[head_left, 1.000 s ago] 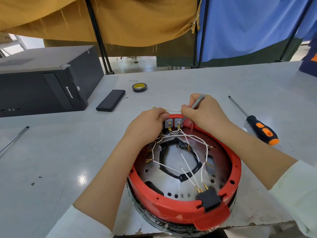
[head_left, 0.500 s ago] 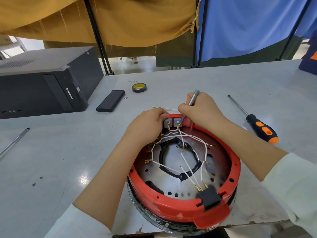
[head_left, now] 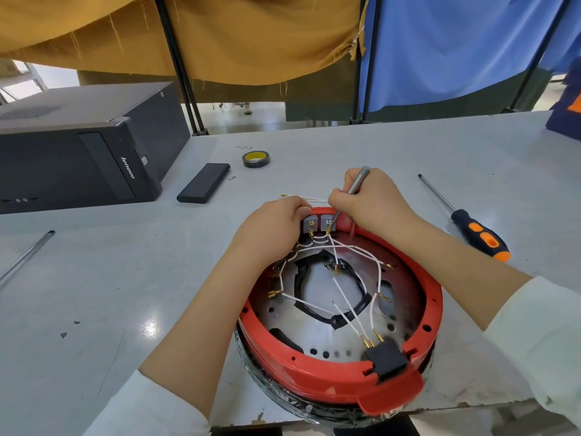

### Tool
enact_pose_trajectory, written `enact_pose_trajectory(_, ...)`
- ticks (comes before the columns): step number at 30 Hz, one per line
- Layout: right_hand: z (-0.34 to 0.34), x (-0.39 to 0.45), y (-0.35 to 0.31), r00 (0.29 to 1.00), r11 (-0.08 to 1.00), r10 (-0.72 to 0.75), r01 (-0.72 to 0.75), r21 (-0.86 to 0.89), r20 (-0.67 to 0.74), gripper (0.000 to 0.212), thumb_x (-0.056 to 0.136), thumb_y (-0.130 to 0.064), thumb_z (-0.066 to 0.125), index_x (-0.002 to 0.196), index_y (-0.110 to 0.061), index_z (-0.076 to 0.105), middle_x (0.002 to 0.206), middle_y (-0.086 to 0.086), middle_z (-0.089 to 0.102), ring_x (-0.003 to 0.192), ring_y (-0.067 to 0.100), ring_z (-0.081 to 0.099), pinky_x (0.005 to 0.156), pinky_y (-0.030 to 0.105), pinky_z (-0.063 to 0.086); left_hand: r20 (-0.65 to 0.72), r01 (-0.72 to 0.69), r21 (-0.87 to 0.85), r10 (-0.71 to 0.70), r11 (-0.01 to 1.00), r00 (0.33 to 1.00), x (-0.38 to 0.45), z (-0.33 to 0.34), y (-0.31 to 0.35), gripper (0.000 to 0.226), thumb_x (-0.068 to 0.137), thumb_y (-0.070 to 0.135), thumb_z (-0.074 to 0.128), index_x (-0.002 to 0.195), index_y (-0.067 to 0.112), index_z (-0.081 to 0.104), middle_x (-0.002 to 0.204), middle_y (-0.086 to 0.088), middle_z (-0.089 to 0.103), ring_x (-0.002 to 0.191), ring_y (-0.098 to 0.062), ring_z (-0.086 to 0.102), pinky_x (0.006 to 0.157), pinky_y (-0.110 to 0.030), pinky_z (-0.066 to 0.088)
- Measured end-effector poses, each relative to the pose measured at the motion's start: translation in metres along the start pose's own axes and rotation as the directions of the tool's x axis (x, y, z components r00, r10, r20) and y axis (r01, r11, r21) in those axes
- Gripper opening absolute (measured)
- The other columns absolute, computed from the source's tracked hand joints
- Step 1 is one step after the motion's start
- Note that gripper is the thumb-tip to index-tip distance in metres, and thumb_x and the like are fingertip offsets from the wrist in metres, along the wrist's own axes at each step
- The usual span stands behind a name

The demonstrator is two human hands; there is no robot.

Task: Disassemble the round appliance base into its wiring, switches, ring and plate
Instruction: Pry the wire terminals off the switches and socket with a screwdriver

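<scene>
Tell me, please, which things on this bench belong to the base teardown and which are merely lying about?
In the job: red ring, metal plate, white wires, grey switches, black connector block, thin metal tool in the right hand, left hand.

Lying about: orange-handled screwdriver, tape roll, black slab, computer tower, metal rod.

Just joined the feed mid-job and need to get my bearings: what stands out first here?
The red ring of the round base at the near table edge catches the eye, with white wires crossing the metal plate inside it. At its far side the left hand grips the grey switches while the right hand holds a thin metal tool to them. An orange-handled screwdriver lies to the right.
</scene>
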State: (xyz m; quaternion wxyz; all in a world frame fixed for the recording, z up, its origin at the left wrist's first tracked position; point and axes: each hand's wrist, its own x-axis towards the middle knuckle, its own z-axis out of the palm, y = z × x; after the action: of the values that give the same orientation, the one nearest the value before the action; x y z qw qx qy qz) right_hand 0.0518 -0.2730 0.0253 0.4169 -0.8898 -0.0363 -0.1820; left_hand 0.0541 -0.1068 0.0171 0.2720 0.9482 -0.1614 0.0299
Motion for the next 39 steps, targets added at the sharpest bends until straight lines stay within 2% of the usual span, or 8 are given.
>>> enact_pose_trajectory(5,-0.001,0.009,-0.003,0.994,0.997,0.067,-0.064,-0.037,0.09,0.036,0.075,-0.012,0.06,0.049,-0.015,0.036,0.033,-0.006,0.039,0.032,0.003,0.038,0.035,0.012,0.028,-0.004,0.002,-0.008,-0.002,1.0,1.0,0.001,0.0,0.0,0.028,0.1,0.03,0.036,0.11,0.024,0.061,0.089,0.004,0.054,0.078,-0.019,0.05,0.065,-0.03,0.035)
enact_pose_trajectory(12,-0.011,-0.005,-0.009,0.999,0.997,0.007,-0.003,-0.083,0.046,0.03,0.079,-0.026,0.062,0.057,-0.015,0.044,0.049,0.0,0.052,0.043,0.006,0.044,0.049,0.022,0.038,0.006,0.001,-0.015,-0.001,1.0,1.0,-0.001,-0.001,0.0,0.028,0.1,0.032,0.035,0.11,0.026,0.06,0.09,0.003,0.056,0.079,-0.019,0.052,0.064,-0.03,0.037)
enact_pose_trajectory(15,-0.023,-0.018,-0.021,0.977,0.989,-0.085,0.06,0.133,0.193,0.031,0.083,-0.044,0.065,0.067,-0.021,0.052,0.05,0.001,0.061,0.038,0.009,0.049,0.044,0.015,0.038,0.009,0.0,-0.013,0.0,1.0,1.0,-0.001,-0.002,0.0,0.028,0.099,0.032,0.036,0.108,0.024,0.061,0.091,0.001,0.058,0.082,-0.021,0.055,0.066,-0.031,0.039)
enact_pose_trajectory(17,-0.029,-0.028,-0.028,0.932,0.974,-0.129,0.056,0.219,0.338,0.034,0.084,-0.058,0.055,0.079,-0.024,0.061,0.057,0.003,0.067,0.039,0.017,0.055,0.043,0.011,0.038,0.01,-0.003,-0.009,0.003,1.0,1.0,-0.001,-0.002,0.0,0.026,0.099,0.032,0.036,0.102,0.023,0.06,0.087,0.001,0.057,0.085,-0.023,0.056,0.067,-0.032,0.04)
enact_pose_trajectory(20,-0.032,-0.04,-0.032,0.86,0.99,-0.133,0.096,0.099,0.492,0.027,0.083,-0.06,0.053,0.085,-0.037,0.067,0.064,-0.002,0.069,0.046,0.014,0.061,0.05,0.016,0.044,0.015,-0.008,-0.027,0.008,1.0,1.0,-0.003,-0.002,0.0,0.024,0.099,0.031,0.036,0.099,0.025,0.06,0.093,0.002,0.062,0.091,-0.023,0.057,0.073,-0.034,0.044)
enact_pose_trajectory(24,-0.031,-0.046,-0.031,0.808,0.857,-0.225,0.43,-0.284,0.544,0.014,0.078,-0.043,0.069,0.084,-0.033,0.06,0.08,-0.015,0.062,0.075,0.004,0.053,0.066,0.028,0.041,0.01,-0.01,-0.013,0.01,1.0,1.0,-0.002,-0.002,0.0,0.029,0.099,0.032,0.037,0.113,0.024,0.061,0.111,-0.002,0.064,0.102,-0.023,0.057,0.086,-0.039,0.046)
enact_pose_trajectory(31,-0.028,-0.051,-0.028,0.763,0.753,-0.256,0.543,-0.373,0.594,0.008,0.085,-0.025,0.058,0.087,-0.029,0.052,0.089,-0.016,0.064,0.082,0.008,0.055,0.071,0.034,0.046,0.007,-0.018,-0.01,0.018,1.0,1.0,-0.001,-0.001,-0.001,0.028,0.1,0.031,0.036,0.112,0.021,0.06,0.11,-0.004,0.064,0.1,-0.024,0.057,0.086,-0.039,0.046)
enact_pose_trajectory(39,-0.023,-0.051,-0.022,0.75,0.673,-0.273,0.597,-0.438,0.602,0.016,0.085,-0.031,0.056,0.082,-0.033,0.041,0.087,-0.01,0.063,0.079,0.013,0.056,0.066,0.034,0.046,-0.001,-0.015,-0.026,0.015,1.0,1.0,-0.001,-0.001,-0.001,0.028,0.099,0.031,0.037,0.112,0.023,0.06,0.111,-0.003,0.064,0.1,-0.022,0.056,0.086,-0.037,0.046)
